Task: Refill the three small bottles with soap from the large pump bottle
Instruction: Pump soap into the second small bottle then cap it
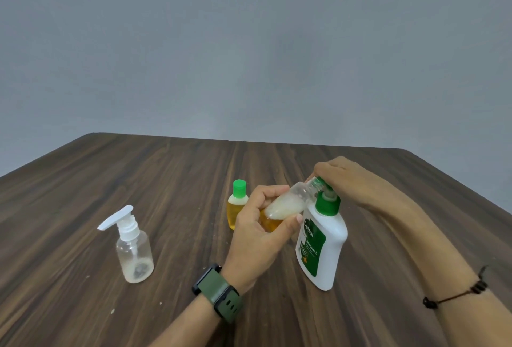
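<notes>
My left hand (259, 231) grips a small clear bottle (288, 204), tilted with its open neck up against the nozzle of the large white pump bottle (322, 247). Amber soap and foam fill its lower part. My right hand (343, 177) rests on top of the green pump head (328, 202), covering it. Behind my left hand stands a small bottle with a green cap (237, 205), full of yellow soap. At the left stands a small clear bottle with a white pump (133, 247), holding only some residue at its bottom.
All of it sits on a dark wooden table (166, 180) with a grey wall behind. My left wrist carries a green-strapped watch (219, 287), my right wrist a dark cord bracelet (457, 294). A few pale specks lie on the tabletop.
</notes>
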Demonstrator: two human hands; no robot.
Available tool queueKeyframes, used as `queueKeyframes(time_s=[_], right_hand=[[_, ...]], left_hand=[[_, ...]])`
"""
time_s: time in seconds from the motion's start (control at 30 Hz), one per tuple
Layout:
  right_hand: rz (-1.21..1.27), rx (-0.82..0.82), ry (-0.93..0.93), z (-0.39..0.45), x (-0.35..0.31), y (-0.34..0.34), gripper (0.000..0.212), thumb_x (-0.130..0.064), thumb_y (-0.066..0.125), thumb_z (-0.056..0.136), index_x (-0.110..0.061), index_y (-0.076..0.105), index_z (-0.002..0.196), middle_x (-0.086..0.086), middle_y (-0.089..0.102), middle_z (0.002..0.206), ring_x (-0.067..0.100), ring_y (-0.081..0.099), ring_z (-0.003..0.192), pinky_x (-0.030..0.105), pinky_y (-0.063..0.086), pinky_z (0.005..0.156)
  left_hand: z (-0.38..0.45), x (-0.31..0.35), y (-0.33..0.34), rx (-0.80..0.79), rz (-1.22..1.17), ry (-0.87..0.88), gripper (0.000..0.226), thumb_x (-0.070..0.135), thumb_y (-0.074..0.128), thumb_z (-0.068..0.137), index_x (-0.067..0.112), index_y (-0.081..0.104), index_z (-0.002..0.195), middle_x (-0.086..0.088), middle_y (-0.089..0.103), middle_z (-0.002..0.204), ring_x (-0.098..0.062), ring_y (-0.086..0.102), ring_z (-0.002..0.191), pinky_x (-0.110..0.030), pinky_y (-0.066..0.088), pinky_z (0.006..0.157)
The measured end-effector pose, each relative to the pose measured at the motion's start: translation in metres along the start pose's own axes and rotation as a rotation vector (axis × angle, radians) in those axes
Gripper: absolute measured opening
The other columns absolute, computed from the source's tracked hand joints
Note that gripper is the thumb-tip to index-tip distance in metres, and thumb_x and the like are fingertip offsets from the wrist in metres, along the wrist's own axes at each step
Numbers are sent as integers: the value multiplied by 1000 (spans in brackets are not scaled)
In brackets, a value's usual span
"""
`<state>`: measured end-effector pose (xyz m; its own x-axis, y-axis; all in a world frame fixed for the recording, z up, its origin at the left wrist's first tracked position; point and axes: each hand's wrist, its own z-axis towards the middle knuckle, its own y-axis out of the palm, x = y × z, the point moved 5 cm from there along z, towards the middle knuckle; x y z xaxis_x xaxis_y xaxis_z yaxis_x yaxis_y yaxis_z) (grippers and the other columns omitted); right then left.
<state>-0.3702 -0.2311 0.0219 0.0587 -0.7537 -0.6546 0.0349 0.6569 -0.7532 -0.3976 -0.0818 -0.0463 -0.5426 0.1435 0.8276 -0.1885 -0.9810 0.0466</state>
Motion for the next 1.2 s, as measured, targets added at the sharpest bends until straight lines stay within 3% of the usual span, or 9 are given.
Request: queueKeyframes(time_s=[0.17,0.23,0.43,0.6,0.77,0.93,1.0,1.1,1.2], right_hand=[[30,6,-1,-2,3,4,38,-38,34,71,-6,52,71,29,62,100,20,42,71,34,32,68],[69,24,-12,-5,8,10,53,-40,31,69,7,54,79,30,60,102,21,45,71,35,34,69],[55,37,-39,-7,6,9,57,-37,33,81,11,57,100,30,62,103,31,53,74,39,42,70],[4,33,-20,-4,0,-2,39,-21,35,90,13,53,89,31,60,100,21,42,73,33,31,68],[46,32,-25,-6,8,9,49,-29,33,87,15,54,95,32,60,104,21,46,73,34,35,70],[48,43,-39,-12,5,10,51,-31,33,87,13,56,99,31,62,102,31,51,72,41,44,70],[34,42,-32,-11,1,5,55,-35,33,82,13,55,97,30,61,104,31,49,72,47,45,71],[-2,18,-13,-7,-2,-2,45,-28,35,89,14,52,91,31,60,103,21,43,73,34,33,68],[-6,33,-15,-8,-1,-2,31,-24,34,90,-5,48,71,29,59,92,20,42,72,33,31,67]], left_hand=[[0,-3,1,-6,4,-2,35,19,71,72,28,56,103,21,64,97,-4,62,92,-17,52,72],[-1,-3,1,-17,8,-1,35,18,71,72,27,56,103,22,64,96,-3,62,90,-16,52,71],[-2,-3,0,-26,-14,-1,35,14,72,75,26,56,104,23,63,96,-2,62,91,-15,52,69],[1,-1,2,-2,-41,1,40,31,73,68,28,57,104,20,64,99,-6,62,95,-20,52,73],[-1,-3,1,-20,-1,-13,36,6,71,77,25,56,103,26,64,93,0,62,87,-14,51,68],[-4,-4,0,-29,13,-12,36,5,70,77,26,55,103,27,63,93,1,62,88,-14,51,70],[-3,-2,2,-23,3,-6,36,7,70,77,26,55,104,25,64,94,0,62,90,-14,51,70],[-1,2,2,-10,-6,-2,36,9,71,76,26,55,104,22,64,93,-1,62,92,-14,51,70],[0,1,3,-16,8,4,36,10,70,76,26,55,104,29,62,94,-1,61,93,-15,51,71]])
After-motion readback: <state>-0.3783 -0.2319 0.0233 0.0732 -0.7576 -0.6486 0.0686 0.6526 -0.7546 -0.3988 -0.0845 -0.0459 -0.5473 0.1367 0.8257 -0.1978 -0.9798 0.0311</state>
